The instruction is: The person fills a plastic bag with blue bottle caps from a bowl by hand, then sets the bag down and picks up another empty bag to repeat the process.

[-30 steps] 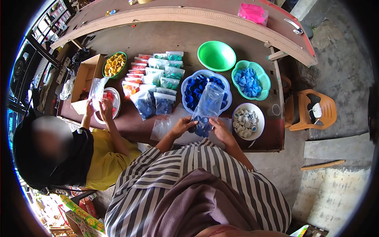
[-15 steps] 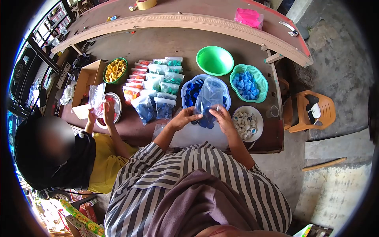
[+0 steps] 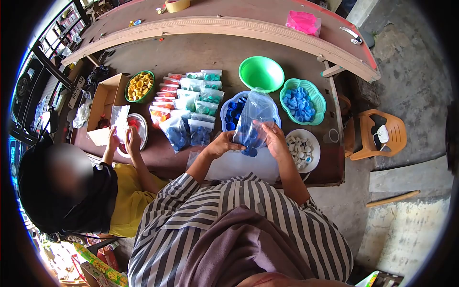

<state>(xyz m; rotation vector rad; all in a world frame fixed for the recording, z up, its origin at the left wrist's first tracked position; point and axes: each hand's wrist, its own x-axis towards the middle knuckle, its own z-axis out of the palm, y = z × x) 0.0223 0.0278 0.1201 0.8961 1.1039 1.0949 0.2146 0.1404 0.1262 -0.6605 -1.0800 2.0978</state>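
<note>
While the left hand (image 3: 221,145) pinches the lower left edge of the clear bag (image 3: 256,111), the right hand (image 3: 274,139) has curled fingers against its right side; how firmly they press, I can't tell. It's between the hands, above the lavender basket (image 3: 224,111), most of its length beyond the grip. The long axis runs away from the wearer, angling slightly right, blue caps (image 3: 248,138) bunched at the near end, slack end pointing toward the green bowl (image 3: 261,74).

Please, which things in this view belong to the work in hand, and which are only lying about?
Likely in the work:
- clear bag between left hand and right hand
- basket of dark blue caps
- filled bags

Seemingly lying about:
- tape roll
- pink bag
- stick
</note>
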